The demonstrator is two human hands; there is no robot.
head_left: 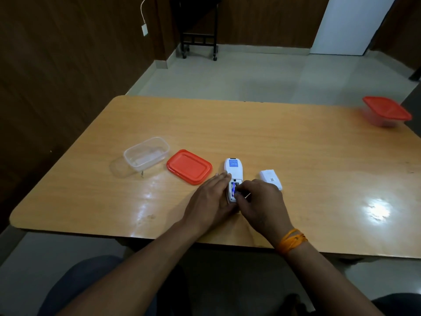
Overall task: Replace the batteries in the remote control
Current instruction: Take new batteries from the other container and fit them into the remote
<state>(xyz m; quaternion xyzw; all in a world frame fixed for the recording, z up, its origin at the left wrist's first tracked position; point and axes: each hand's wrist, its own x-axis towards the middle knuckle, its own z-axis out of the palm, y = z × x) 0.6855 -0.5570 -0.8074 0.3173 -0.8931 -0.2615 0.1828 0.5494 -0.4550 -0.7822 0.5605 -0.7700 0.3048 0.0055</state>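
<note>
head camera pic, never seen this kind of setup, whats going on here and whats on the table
There is no machine here. A camera worn on a person's head looks down at their two bare hands. The left hand rests with straight fingers against a white remote control, which lies face down on the wooden table. The right hand pinches a battery at the open compartment. Beside the remote lies its white cover. To the left sit a red lid and an open clear container; a lidded container stands far right.
</note>
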